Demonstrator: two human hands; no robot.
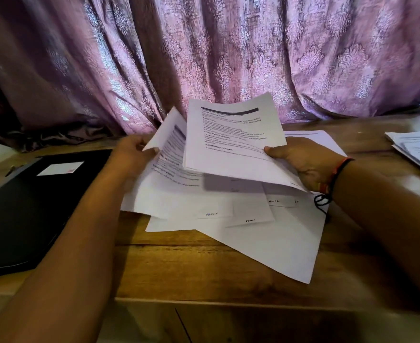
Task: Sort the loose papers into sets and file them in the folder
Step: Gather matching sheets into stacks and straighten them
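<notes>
Right of the folder (31, 201), head view: one loose pile of papers (253, 231) on the wooden table (204, 273), sheets overlapping and skewed, exact count unreadable. Two sheets are lifted off it. Left hand (132, 154), just right of the folder, pinches the corner of the tilted sheet (165, 134). Right hand (300, 162), further right, grips the printed sheet (233, 139), thumb on top and fingers underneath. One more paper stack (416, 149) sits far right of the folder, well apart from the pile. One folder: black, closed, flat, one white label (60, 168) on the cover, contents not visible. One thread bracelet (337, 174) on the right wrist. Purple curtain (204, 53) behind the folder.
</notes>
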